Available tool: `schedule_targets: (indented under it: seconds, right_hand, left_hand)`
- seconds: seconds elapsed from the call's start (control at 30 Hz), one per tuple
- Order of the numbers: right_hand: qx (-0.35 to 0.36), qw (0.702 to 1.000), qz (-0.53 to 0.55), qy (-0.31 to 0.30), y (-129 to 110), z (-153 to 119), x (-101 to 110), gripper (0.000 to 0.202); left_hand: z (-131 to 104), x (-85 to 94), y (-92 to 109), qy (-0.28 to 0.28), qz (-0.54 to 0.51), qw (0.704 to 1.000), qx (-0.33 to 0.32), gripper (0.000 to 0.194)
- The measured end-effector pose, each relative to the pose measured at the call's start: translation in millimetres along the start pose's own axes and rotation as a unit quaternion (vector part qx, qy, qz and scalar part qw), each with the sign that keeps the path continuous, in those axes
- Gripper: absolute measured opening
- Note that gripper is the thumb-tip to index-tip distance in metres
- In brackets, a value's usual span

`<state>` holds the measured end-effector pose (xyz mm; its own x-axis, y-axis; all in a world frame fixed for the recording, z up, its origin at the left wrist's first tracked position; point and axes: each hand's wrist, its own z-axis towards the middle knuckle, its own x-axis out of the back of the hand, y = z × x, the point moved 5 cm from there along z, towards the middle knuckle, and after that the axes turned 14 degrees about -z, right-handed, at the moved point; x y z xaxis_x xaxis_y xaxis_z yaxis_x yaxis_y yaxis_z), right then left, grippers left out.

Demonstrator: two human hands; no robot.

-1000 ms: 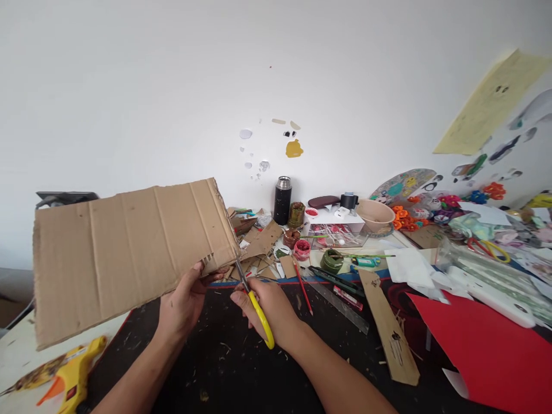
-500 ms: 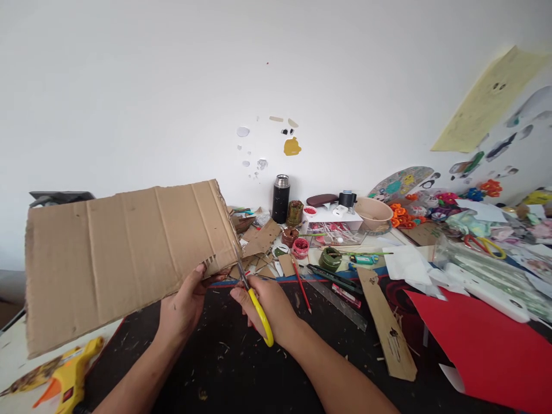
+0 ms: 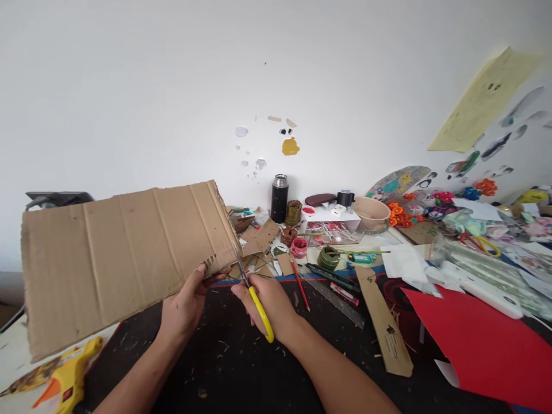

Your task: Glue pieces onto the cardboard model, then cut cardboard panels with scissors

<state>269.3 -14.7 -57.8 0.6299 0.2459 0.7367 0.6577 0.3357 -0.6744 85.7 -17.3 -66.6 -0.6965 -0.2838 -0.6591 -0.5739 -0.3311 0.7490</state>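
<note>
Cardboard [image 3: 116, 259]: we have the broad sheet raised and tilted above the left part of the surface [image 3: 224, 368], with a short torn patch of ridges along its lower edge.
Left hand [image 3: 185, 299]: ours is pinching that lower edge near the sheet's lower right corner, thumb on the front face (the other fingers are partly hidden behind).
Right hand [image 3: 271, 302]: ours is wrapped round the yellow handle of the scissors.
Scissors [image 3: 261, 313]: we see the blades meeting the sheet at its right end, just above the lower corner.
Near left corner: a yellow glue gun [image 3: 71, 379] lies below the sheet.
Far edge: a black flask [image 3: 280, 198] stands upright by the wall [image 3: 172, 86], with a pale bowl [image 3: 371, 210] to its right.
Middle: a red pencil [image 3: 301, 286] and a clear ruler [image 3: 338, 305] lie slantwise.
Right edge: we have a red sheet of paper [image 3: 478, 345] near it.
</note>
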Motion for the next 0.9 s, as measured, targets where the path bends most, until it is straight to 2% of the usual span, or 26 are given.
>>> schedule_targets:
  seconds: [0.5,0.73,0.9]
  right_hand:
    - [-0.014,0.999,-0.040,0.014,-6.6,-2.6,6.6,0.042]
    - [-0.013,0.995,-0.095,0.041,-7.0,-0.8,4.8,0.032]
    - [-0.013,0.992,-0.115,0.049,-4.8,0.1,-0.4,0.028]
  left_hand:
    - [-0.3,-1.3,-0.6,0.012,-0.007,1.000,-0.003,0.027]
    - [-0.2,-0.7,0.9,0.010,-0.004,1.000,-0.009,0.028]
    - [1.0,2.3,-1.1,0.005,-0.019,1.000,-0.008,0.021]
